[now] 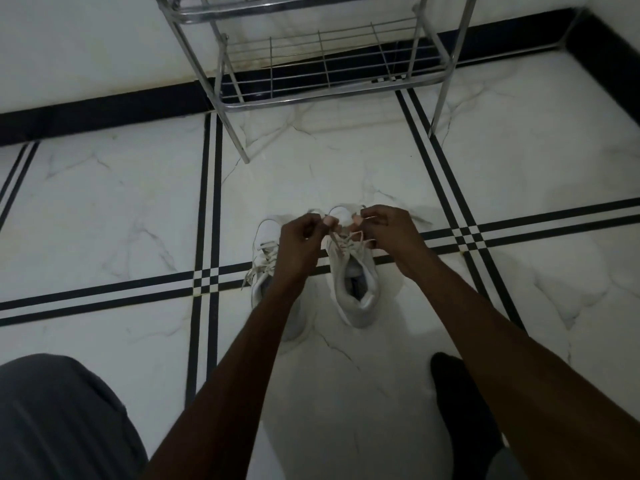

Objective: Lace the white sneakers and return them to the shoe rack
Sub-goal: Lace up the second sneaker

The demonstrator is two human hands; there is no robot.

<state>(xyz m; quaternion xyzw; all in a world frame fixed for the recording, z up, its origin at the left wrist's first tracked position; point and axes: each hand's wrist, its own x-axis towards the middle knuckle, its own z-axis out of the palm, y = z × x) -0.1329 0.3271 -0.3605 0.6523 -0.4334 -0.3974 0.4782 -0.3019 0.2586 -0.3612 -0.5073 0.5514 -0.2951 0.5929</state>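
Two white sneakers stand side by side on the marble floor, toes pointing away from me. The right sneaker (356,285) is under my hands, its opening facing me. My left hand (301,240) pinches one end of its shoelace (346,239); my right hand (388,230) pinches the other end, both held over the front of the shoe. The left sneaker (265,251) is partly hidden by my left forearm, and its loose laces trail toward the left. The metal shoe rack (325,64) stands against the wall beyond the shoes; its bottom wire shelf holds nothing.
The rack's front legs (239,140) come down on the floor just beyond the sneakers. My grey-trousered knee (59,417) fills the lower left, and my dark-socked foot (457,403) rests at the lower right. A black skirting band (104,109) runs along the wall.
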